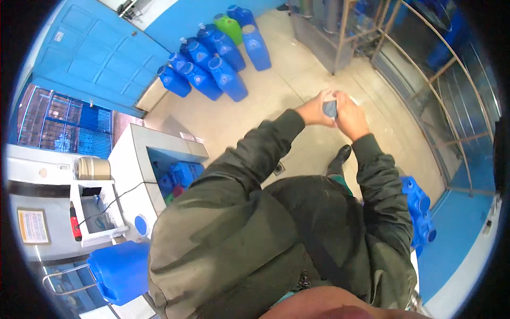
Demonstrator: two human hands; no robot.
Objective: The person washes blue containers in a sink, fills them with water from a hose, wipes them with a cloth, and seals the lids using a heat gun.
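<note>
Both my hands are stretched out over the tiled floor at the upper middle of the view. Between them is a small grey-blue round object (330, 109), which looks like a cap, though its kind is not certain. My left hand (316, 108) curls round its left side with fingers and thumb. My right hand (350, 115) closes on it from the right, the fingertips of the two hands nearly meeting above it. Part of the object is hidden behind my fingers.
Several blue water jugs (227, 77) and a green one (229, 28) stand by the blue door (99, 56). A tiled counter (131, 175) with a blue container (119, 273) is at left. Metal-framed glass panels (450, 87) and more blue jugs (418, 211) are at right.
</note>
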